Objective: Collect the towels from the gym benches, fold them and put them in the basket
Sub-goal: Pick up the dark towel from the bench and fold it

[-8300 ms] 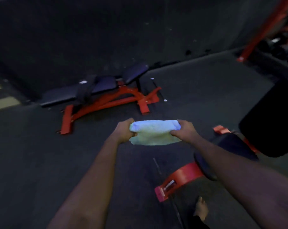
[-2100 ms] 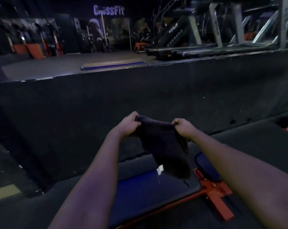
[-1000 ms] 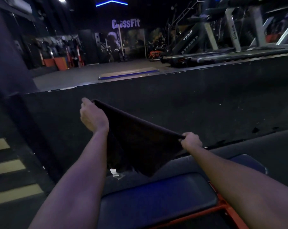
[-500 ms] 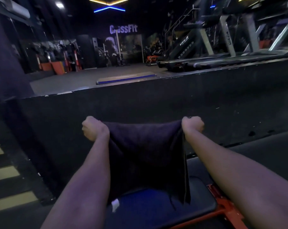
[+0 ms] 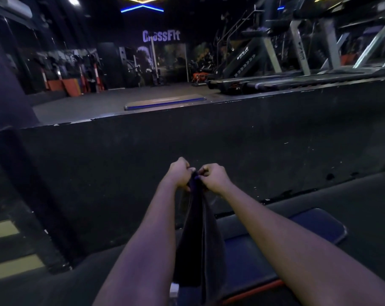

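Hanging from two closed fists, a dark towel [image 5: 198,244] drops in a narrow doubled length between the person's forearms; the left hand [image 5: 178,174] and the right hand [image 5: 213,178] sit side by side, knuckles almost touching, each pinching the towel's top edge; both hands are shut tight on the cloth, with no gap between fingers and fabric. The towel's lower end reaches down in front of the padded surface [image 5: 264,250], a gym bench with a dark blue cushion and an orange frame edge [image 5: 253,291] showing beneath it; whether the cloth touches the pad cannot be told from this angle. A small white tag [image 5: 174,289] shows near the towel's bottom left corner. Behind the hands rises a tall black platform wall [image 5: 209,138]; on top of it lies a flat blue-edged mat [image 5: 165,102]. To the right on the platform stand treadmills [image 5: 297,69]; at the back a lit CrossFit sign [image 5: 161,36] glows on the far wall. At the far left, yellow floor stripes [image 5: 4,230] run along the dark floor.
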The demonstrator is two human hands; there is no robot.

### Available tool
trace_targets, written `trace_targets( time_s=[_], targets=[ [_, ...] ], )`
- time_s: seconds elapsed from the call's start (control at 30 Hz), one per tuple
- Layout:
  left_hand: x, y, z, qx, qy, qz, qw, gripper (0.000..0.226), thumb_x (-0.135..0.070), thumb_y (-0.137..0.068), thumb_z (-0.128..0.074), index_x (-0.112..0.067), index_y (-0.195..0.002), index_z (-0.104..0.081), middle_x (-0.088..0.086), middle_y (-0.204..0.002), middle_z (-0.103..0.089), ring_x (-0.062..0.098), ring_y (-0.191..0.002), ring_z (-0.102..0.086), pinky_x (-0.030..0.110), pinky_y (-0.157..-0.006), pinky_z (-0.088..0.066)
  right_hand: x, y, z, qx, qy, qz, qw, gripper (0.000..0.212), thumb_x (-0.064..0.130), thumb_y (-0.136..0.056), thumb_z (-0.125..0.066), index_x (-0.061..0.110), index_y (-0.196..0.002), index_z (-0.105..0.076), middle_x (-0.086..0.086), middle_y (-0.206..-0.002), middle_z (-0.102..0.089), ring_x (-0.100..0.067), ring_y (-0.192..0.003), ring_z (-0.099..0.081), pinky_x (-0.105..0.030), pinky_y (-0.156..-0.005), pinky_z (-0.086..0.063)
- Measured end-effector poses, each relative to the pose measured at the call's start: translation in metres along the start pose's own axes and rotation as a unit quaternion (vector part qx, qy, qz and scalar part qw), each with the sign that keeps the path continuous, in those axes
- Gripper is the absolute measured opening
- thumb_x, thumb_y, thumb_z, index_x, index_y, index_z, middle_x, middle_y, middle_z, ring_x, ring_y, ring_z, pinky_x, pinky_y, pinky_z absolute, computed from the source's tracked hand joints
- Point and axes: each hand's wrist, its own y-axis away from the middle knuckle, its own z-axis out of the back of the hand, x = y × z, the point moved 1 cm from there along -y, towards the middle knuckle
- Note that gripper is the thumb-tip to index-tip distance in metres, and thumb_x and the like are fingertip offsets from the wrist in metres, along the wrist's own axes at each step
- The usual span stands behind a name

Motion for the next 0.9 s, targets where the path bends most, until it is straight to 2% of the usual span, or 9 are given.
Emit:
trace_targets(
  time_s=[0.1, 0.27, 0.4, 0.5, 0.6, 0.67, 0.73, 0.8, 0.9],
  targets=[
    [-0.002, 0.003, 0.003, 0.054, 0.060, -0.009, 0.997, 0.018, -0.023, -0.102, -0.045, -0.017, -0.118, -0.042, 0.015, -0.111, -0.056, 0.027, -0.079, -0.074, 0.038, -0.060, -0.062, -0.002, 0.002, 0.005, 0.010, 0.007, 0.030, 0.999, 0.006, 0.018, -0.088, -0.070, 0.022, -0.090, -0.075, 0.001, -0.084, -0.074, -0.009, -0.081, -0.072, -0.036, -0.073, -0.063],
    [-0.008, 0.007, 0.010, 0.097, 0.090, -0.012, 0.991, 0.025, -0.024, -0.104, -0.037, -0.026, -0.128, -0.032, 0.021, -0.116, -0.050, 0.034, -0.086, -0.072, 0.044, -0.068, -0.062, -0.002, 0.010, 0.018, 0.108, -0.050, 0.032, 0.992, 0.024, 0.028, -0.079, -0.080, 0.022, -0.101, -0.073, 0.000, -0.093, -0.076, -0.008, -0.087, -0.073, -0.027, -0.077, -0.061],
    [-0.010, 0.009, 0.014, 0.145, 0.101, -0.010, 0.984, 0.037, -0.006, -0.098, -0.038, -0.023, -0.129, -0.034, 0.026, -0.114, -0.058, 0.037, -0.091, -0.071, 0.047, -0.072, -0.062, -0.002, 0.009, 0.024, 0.016, -0.031, 0.082, 0.996, 0.010, 0.022, -0.079, -0.079, 0.019, -0.088, -0.074, 0.001, -0.084, -0.075, -0.006, -0.079, -0.072, -0.026, -0.070, -0.059],
    [0.003, 0.004, 0.016, 0.126, -0.019, -0.025, 0.992, 0.037, -0.013, -0.089, -0.054, -0.021, -0.123, -0.042, 0.015, -0.110, -0.065, 0.030, -0.095, -0.069, 0.050, -0.078, -0.060, 0.000, 0.004, 0.030, -0.019, -0.034, 0.081, 0.996, 0.002, 0.020, -0.081, -0.072, 0.019, -0.080, -0.074, -0.002, -0.079, -0.074, -0.016, -0.076, -0.072, -0.033, -0.069, -0.060],
    [0.030, 0.000, 0.014, 0.158, -0.165, -0.015, 0.973, 0.078, -0.040, -0.067, -0.080, -0.028, -0.131, -0.038, 0.006, -0.131, -0.049, 0.026, -0.119, -0.051, 0.053, -0.101, -0.045, 0.003, -0.003, 0.036, -0.029, -0.060, 0.076, 0.995, 0.005, 0.020, -0.081, -0.067, 0.018, -0.079, -0.072, 0.000, -0.077, -0.072, -0.013, -0.070, -0.067, -0.033, -0.067, -0.057],
    [0.055, -0.003, 0.003, 0.180, -0.221, 0.002, 0.959, 0.091, -0.042, -0.060, -0.086, -0.025, -0.133, -0.035, 0.006, -0.138, -0.047, 0.028, -0.126, -0.047, 0.052, -0.106, -0.040, 0.003, -0.009, 0.040, -0.026, -0.092, 0.069, 0.993, 0.006, 0.020, -0.081, -0.065, 0.018, -0.079, -0.070, -0.001, -0.076, -0.070, -0.011, -0.069, -0.062, -0.033, -0.067, -0.053],
    [0.080, -0.008, -0.009, 0.162, -0.232, 0.002, 0.959, 0.070, -0.030, -0.071, -0.082, -0.021, -0.127, -0.043, 0.008, -0.133, -0.055, 0.026, -0.120, -0.053, 0.042, -0.101, -0.046, 0.000, -0.017, 0.044, -0.038, -0.108, 0.047, 0.992, 0.006, 0.021, -0.079, -0.064, 0.020, -0.078, -0.070, -0.003, -0.078, -0.070, -0.013, -0.071, -0.061, -0.034, -0.068, -0.051],
    [0.099, -0.015, -0.014, 0.118, -0.199, -0.014, 0.973, 0.039, -0.020, -0.080, -0.075, -0.020, -0.110, -0.051, 0.009, -0.119, -0.061, 0.023, -0.104, -0.059, 0.034, -0.084, -0.051, -0.012, -0.024, 0.051, -0.079, -0.097, 0.016, 0.992, 0.008, 0.019, -0.080, -0.065, 0.023, -0.076, -0.069, -0.001, -0.080, -0.072, -0.013, -0.072, -0.063, -0.033, -0.069, -0.052],
    [0.105, -0.026, -0.003, 0.040, -0.155, -0.049, 0.986, 0.021, -0.013, -0.084, -0.070, -0.020, -0.091, -0.051, 0.008, -0.096, -0.064, 0.016, -0.079, -0.059, 0.025, -0.062, -0.045, -0.043, -0.026, 0.061, -0.141, -0.020, -0.057, 0.988, 0.011, 0.015, -0.084, -0.065, 0.024, -0.078, -0.069, 0.000, -0.083, -0.074, -0.016, -0.079, -0.068, -0.032, -0.076, -0.055]
  ],
)
